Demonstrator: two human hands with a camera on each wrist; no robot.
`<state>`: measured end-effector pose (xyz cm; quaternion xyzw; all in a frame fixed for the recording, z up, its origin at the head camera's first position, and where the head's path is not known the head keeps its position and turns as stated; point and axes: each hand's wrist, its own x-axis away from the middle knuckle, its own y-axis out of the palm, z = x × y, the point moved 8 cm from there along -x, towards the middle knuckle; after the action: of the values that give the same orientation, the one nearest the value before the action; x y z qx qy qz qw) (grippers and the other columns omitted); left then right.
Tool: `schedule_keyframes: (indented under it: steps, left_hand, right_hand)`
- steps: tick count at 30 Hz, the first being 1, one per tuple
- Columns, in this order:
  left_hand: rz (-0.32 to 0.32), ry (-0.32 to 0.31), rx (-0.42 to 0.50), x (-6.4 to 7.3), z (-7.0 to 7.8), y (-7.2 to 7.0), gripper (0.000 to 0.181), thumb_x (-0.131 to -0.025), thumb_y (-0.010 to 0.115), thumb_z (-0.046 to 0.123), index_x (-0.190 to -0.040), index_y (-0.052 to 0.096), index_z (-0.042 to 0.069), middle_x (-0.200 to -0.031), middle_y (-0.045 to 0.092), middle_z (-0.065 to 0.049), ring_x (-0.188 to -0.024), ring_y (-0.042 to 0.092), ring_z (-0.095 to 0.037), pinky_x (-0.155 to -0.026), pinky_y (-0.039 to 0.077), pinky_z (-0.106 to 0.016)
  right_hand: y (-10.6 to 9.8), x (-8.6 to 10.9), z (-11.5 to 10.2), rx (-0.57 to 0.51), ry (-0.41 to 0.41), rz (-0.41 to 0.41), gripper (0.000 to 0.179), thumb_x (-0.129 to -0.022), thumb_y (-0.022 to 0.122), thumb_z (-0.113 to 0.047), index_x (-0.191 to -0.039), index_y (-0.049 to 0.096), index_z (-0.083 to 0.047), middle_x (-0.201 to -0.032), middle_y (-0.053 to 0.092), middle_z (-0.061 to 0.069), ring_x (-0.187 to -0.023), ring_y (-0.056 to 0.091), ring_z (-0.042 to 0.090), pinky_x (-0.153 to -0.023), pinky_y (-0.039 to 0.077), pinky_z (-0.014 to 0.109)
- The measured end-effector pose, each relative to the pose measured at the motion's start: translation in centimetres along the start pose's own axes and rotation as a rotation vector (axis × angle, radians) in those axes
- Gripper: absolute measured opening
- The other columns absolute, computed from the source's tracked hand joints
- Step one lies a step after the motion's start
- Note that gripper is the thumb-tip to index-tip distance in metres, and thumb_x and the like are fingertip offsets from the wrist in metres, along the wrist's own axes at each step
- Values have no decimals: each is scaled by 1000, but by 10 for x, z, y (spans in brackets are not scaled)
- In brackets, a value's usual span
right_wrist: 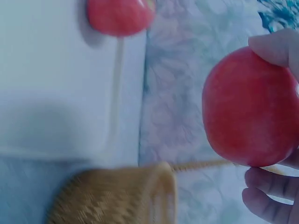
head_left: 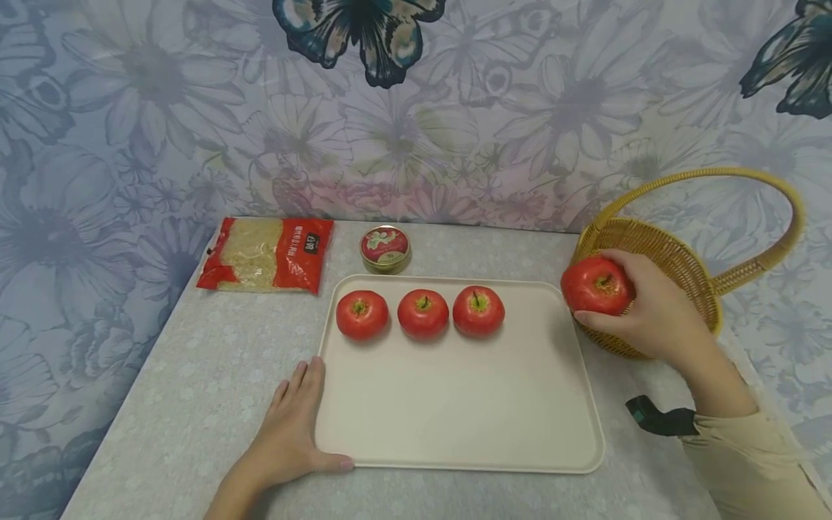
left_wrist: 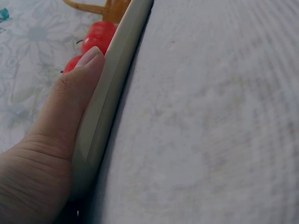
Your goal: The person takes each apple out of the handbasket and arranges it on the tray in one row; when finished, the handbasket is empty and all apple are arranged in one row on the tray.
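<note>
My right hand (head_left: 659,314) grips a red apple (head_left: 594,285) between thumb and fingers, above the tray's right edge and overlapping the wicker basket (head_left: 711,310) in the head view. The right wrist view shows that apple (right_wrist: 250,109) up close, with fingertips on its sides. Three more apples stand in a row along the back of the cream tray (head_left: 455,412), among them a left one (head_left: 362,315). At the tray's front left corner lies my left hand (head_left: 286,426), fingers extended along the left side and thumb against the front rim.
Behind the tray stands a round red-lidded tin (head_left: 385,249). A red and clear food packet (head_left: 266,254) lies at the back left. The basket's tall handle (head_left: 702,173) arches up at the right. A patterned wall cloth (head_left: 403,144) borders the table's back.
</note>
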<state>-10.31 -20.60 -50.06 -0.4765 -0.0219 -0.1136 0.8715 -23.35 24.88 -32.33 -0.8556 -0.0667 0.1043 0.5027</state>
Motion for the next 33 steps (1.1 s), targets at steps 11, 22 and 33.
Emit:
schedule_keyframes:
  steps: [11, 22, 33]
  left_hand:
    - [4, 3, 10, 0, 1, 1, 155, -47, 78, 83, -160, 2, 7, -166, 10, -20, -154, 3, -42, -120, 7, -62]
    - [-3, -3, 9, 0, 1, 0, 155, -48, 78, 82, -160, 2, 7, -166, 10, -20, -154, 3, -42, -120, 5, -61]
    - [3, -2, 2, 0, 1, 0, 156, -47, 78, 83, -160, 3, 7, -166, 11, -20, -153, 4, -42, -119, 8, -62]
  right_hand:
    - [63, 2, -20, 61, -47, -31, 88, -69, 89, -36, -140, 45, -5, -129, 58, 16, -114, 58, 35, -89, 54, 59]
    - [100, 2, -11, 235, -8, -84, 96, -71, 86, -45, -147, 39, -9, -141, 52, 18, -117, 55, 40, -85, 53, 61]
    - [113, -3, 10, 175, 99, -145, 97, -76, 82, -47, -151, 34, -8, -135, 54, 25, -118, 56, 44, -86, 51, 64]
